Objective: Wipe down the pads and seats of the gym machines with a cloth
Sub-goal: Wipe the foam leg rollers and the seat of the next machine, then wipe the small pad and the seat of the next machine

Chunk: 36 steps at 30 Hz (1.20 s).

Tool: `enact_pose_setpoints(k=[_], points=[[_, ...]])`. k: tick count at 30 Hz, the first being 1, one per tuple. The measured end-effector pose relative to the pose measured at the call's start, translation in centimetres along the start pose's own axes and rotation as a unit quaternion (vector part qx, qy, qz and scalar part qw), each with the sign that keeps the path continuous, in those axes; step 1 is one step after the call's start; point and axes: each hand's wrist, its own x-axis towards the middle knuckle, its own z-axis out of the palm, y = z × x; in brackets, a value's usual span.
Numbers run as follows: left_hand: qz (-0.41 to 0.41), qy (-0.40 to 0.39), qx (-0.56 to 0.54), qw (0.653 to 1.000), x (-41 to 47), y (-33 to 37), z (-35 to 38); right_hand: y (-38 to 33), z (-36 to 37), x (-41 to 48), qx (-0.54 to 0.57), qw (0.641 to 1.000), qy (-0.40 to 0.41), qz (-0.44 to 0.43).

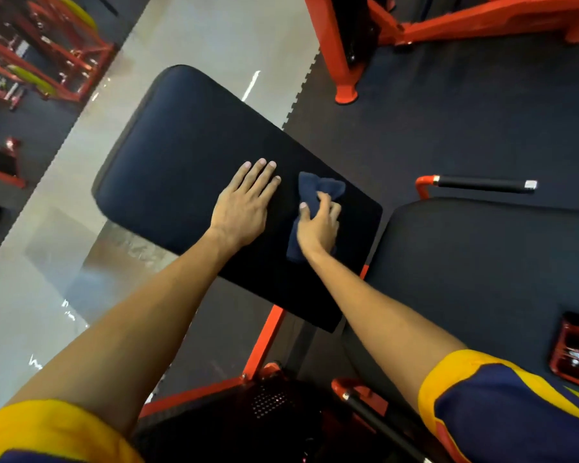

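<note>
black pad (181,155), navy cloth (318,187), orange frame (268,332)

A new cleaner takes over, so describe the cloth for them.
Find the big black pad in the middle. Near its right edge the right hand grips a bunched dark blue cloth. It is the only crumpled thing there; the left hand beside it lies flat and bare.

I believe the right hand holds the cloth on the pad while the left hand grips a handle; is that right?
Not quite: the head view shows the left hand lying flat on the pad, gripping nothing. The right hand does hold the cloth on the pad.
</note>
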Motion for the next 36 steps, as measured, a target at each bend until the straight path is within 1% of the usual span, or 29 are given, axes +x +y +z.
enact_pose_setpoints(k=[3,5,7,10,13,14,16,17,18,22,25,28,31,34,36], points=[[-0.042,-0.047,-0.043,0.997,-3.2,0.8,-1.1,-0.8,-0.5,-4.4,0.004,0.993,-0.068,-0.101],[-0.092,-0.069,-0.105,0.988,-4.6,1.8,-1.9,-0.9,-1.4,-5.8,0.027,0.987,-0.110,-0.112],[-0.140,-0.083,-0.177,0.971,-6.1,3.5,-2.9,-1.2,-3.1,-6.9,0.042,0.985,-0.131,-0.102],[-0.190,-0.109,-0.298,0.929,-8.4,6.4,-4.6,-1.5,-5.8,-8.1,0.050,0.984,-0.140,-0.099],[-0.204,-0.161,-0.394,0.881,-10.5,9.8,-5.9,-1.2,-9.3,-10.1,0.063,0.984,-0.137,-0.090],[-0.204,-0.168,-0.434,0.861,-10.9,11.0,-6.5,-0.9,-10.9,-10.7,0.067,0.985,-0.133,-0.090],[-0.196,-0.162,-0.519,0.816,-11.2,13.3,-7.8,0.0,-14.3,-11.6,0.063,0.986,-0.121,-0.094],[-0.193,-0.153,-0.547,0.800,-11.0,14.1,-8.4,0.4,-15.9,-11.6,0.057,0.986,-0.118,-0.099],[-0.184,-0.142,-0.564,0.792,-10.6,15.1,-9.3,0.9,-17.9,-11.5,0.053,0.987,-0.114,-0.101],[-0.154,-0.092,-0.581,0.794,-8.3,18.8,-12.7,2.6,-25.4,-10.8,0.023,0.987,-0.114,-0.111],[-0.120,-0.063,-0.585,0.800,-6.4,21.3,-16.2,3.3,-30.9,-9.9,0.000,0.987,-0.094,-0.129],[-0.078,-0.040,-0.584,0.807,-4.3,23.2,-19.5,3.5,-36.4,-9.1,-0.021,0.988,-0.057,-0.140],[-0.018,-0.024,-0.580,0.814,-2.0,25.0,-22.7,2.9,-42.0,-8.8,-0.043,0.987,-0.040,-0.150],[0.037,-0.014,-0.580,0.813,1.0,26.6,-26.2,1.4,-47.5,-8.1,-0.097,0.984,-0.013,-0.146],[0.068,-0.012,-0.572,0.818,3.6,27.6,-28.4,0.4,-51.4,-7.7,-0.138,0.983,0.021,-0.117]])
